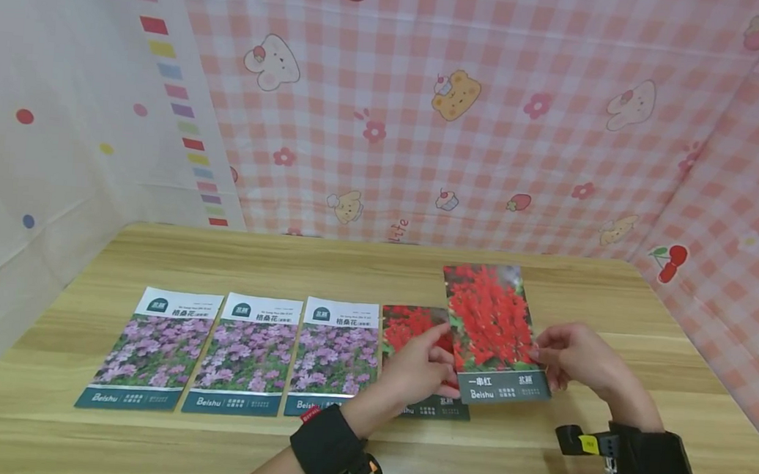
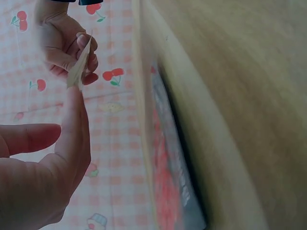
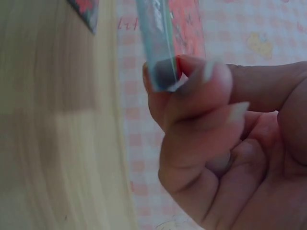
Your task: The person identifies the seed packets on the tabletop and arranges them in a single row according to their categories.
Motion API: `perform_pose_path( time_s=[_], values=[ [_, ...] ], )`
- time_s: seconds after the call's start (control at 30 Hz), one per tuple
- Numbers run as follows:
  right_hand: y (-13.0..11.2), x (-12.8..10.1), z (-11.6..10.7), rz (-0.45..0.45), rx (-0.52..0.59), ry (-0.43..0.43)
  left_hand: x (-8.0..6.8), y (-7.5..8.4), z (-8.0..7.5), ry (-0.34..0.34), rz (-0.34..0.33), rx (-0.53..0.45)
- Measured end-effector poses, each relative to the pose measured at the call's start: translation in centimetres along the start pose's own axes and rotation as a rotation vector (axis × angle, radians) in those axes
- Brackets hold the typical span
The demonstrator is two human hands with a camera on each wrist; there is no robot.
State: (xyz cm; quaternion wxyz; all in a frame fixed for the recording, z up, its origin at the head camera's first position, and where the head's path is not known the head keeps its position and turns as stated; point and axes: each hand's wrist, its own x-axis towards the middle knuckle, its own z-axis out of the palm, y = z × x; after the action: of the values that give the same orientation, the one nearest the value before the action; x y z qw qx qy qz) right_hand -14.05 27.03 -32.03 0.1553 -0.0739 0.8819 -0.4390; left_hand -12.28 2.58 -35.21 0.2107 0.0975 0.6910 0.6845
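Head view: my right hand [image 1: 572,357] pinches the red-flower seed packet [image 1: 493,333] above the desk [image 1: 536,461]; my left hand [image 1: 413,368], fingers straight, touches its left edge.

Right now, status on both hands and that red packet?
Right hand pinches raised red seed packet. Left hand touches its other edge, fingers straight. Second red packet flat underneath; purple packets alongside.

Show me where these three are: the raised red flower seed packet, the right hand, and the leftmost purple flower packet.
raised red flower packet [image 1: 489,322], head view, on the red flower picture.
right hand [image 1: 572,355], head view, on the back of the hand.
leftmost purple flower packet [image 1: 153,350], head view, on the purple flower picture.
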Motion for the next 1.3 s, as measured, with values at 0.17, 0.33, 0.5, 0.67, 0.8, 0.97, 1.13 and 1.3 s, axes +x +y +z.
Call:
perform_pose_path(
  time_s=[0.17,0.33,0.5,0.67,0.8,0.97,1.13,1.3],
  values=[
    [1.1,0.3,-0.2,0.055,0.020,-0.015,0.3,-0.4,0.4,-0.030,-0.042,-0.018],
    [2.3,0.5,-0.4,0.087,0.014,-0.039,0.3,-0.5,0.7,-0.052,-0.073,-0.018],
    [3.2,0.7,-0.4,0.105,0.013,-0.071,0.4,-0.7,1.0,-0.070,-0.092,-0.024],
    [3.8,0.8,-0.4,0.125,0.030,-0.097,0.4,-0.8,1.4,-0.092,-0.090,-0.031],
    [4.3,0.9,-0.4,0.143,0.025,-0.102,0.4,-0.8,1.6,-0.120,-0.096,-0.036],
    [4.5,0.8,-0.4,0.176,0.022,-0.092,0.5,-0.8,1.8,-0.151,-0.128,-0.040],
    [4.8,0.7,-0.5,0.191,0.017,-0.091,0.5,-0.8,2.0,-0.170,-0.134,-0.010],
    [4.8,0.4,-0.6,0.196,-0.010,-0.096,0.3,-0.6,2.4,-0.163,-0.099,0.131]
  ],
)
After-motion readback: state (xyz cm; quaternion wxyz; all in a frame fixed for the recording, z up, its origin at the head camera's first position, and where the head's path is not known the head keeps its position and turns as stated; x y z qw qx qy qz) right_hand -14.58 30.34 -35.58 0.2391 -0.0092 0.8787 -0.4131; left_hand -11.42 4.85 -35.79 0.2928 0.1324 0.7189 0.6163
